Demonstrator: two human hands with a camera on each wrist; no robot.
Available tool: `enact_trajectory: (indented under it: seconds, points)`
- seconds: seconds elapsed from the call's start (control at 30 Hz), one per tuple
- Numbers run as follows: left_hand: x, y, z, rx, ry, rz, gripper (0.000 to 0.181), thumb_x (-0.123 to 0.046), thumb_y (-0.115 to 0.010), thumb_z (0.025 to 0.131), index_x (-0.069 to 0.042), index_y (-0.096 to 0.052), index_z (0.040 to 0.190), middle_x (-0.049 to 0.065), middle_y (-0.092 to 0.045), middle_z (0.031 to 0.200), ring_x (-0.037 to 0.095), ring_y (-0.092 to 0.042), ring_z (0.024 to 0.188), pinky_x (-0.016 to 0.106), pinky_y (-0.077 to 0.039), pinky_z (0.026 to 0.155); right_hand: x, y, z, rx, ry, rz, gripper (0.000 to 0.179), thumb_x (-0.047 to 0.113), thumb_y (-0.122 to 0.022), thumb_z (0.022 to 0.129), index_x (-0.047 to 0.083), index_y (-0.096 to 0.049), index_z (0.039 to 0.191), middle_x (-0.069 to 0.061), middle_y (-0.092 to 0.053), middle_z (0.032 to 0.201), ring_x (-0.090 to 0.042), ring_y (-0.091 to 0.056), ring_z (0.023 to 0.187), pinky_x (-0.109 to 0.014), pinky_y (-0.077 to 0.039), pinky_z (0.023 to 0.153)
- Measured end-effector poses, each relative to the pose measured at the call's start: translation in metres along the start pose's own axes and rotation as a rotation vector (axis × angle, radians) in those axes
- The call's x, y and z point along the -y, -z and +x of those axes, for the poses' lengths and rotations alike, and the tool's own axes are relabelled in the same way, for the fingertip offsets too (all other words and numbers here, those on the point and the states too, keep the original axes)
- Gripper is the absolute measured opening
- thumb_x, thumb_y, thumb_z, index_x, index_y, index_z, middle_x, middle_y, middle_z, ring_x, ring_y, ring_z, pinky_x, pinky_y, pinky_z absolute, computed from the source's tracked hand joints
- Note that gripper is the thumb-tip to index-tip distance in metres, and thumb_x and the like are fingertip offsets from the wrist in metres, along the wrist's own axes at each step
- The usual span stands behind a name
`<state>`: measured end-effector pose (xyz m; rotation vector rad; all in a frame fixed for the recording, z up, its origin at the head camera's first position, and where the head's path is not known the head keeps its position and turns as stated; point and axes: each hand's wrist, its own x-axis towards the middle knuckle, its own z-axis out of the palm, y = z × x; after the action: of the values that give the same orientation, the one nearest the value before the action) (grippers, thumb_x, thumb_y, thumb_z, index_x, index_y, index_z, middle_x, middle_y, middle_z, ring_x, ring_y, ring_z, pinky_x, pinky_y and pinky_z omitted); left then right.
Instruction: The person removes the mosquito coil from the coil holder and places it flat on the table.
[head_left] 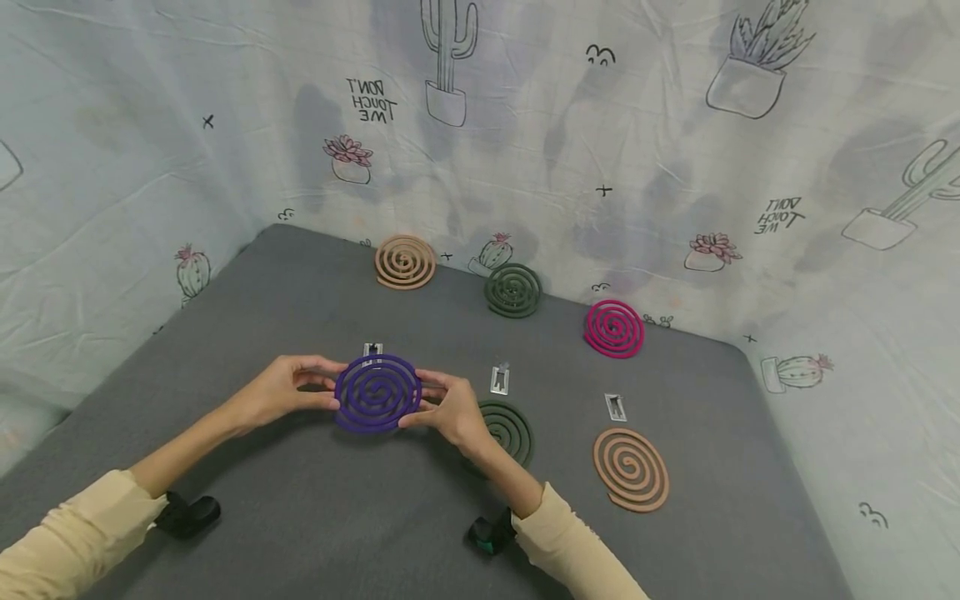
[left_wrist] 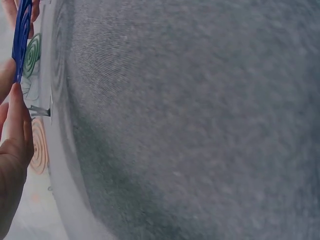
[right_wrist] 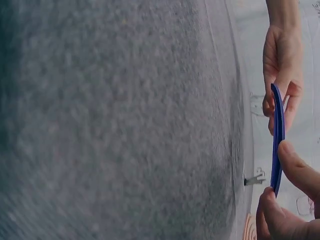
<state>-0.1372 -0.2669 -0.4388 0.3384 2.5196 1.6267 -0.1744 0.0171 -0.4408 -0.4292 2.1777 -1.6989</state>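
Observation:
Both hands hold a purple mosquito coil (head_left: 378,390) by its opposite edges, above the grey table. My left hand (head_left: 288,393) pinches the left edge between thumb and fingers. On the right edge, my right hand (head_left: 453,414) pinches in the same way. In the left wrist view the coil (left_wrist: 21,40) shows nearly edge-on, and the right wrist view shows it (right_wrist: 276,145) as a thin strip between the two hands. Just behind it stands a small metal coil stand (head_left: 372,349), partly overlapped by the coil in the head view. A dark green coil (head_left: 512,432) lies partly hidden behind my right forearm.
Two more metal stands, one in the middle (head_left: 500,380) and one at right (head_left: 616,407), form a row. A tan coil (head_left: 631,469) lies front right. Along the back edge are tan (head_left: 405,262), green (head_left: 512,290) and pink (head_left: 614,329) coils, before a printed cloth (head_left: 525,150).

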Motion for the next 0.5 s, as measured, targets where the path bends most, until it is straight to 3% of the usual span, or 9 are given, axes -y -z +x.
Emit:
enact_trajectory:
  seconds: [0.3,0.5]
  points:
    - [0.008,0.002,-0.004,0.018,0.003,0.005,0.048,0.001,-0.083,0.095,0.017,-0.065,0.137,0.034,-0.069,0.135,-0.006,-0.067,0.099,0.015,-0.060,0.084,-0.003,-0.012,0.002,-0.053,0.010,-0.048,0.072,-0.020,-0.092,0.074,-0.014,-0.066,0.141,-0.029,-0.076,0.124,-0.031,-0.075,0.112,-0.027,-0.065,0.096]
    - [0.014,0.004,-0.002,0.048,-0.003,-0.023,0.053,0.002,-0.085,0.093,0.021,-0.062,0.137,0.039,-0.066,0.138,-0.009,-0.067,0.104,0.016,-0.062,0.089,-0.005,-0.017,0.002,-0.077,0.019,-0.120,0.070,-0.016,-0.095,0.072,-0.014,-0.069,0.137,-0.028,-0.077,0.119,-0.031,-0.078,0.104,-0.024,-0.066,0.089]
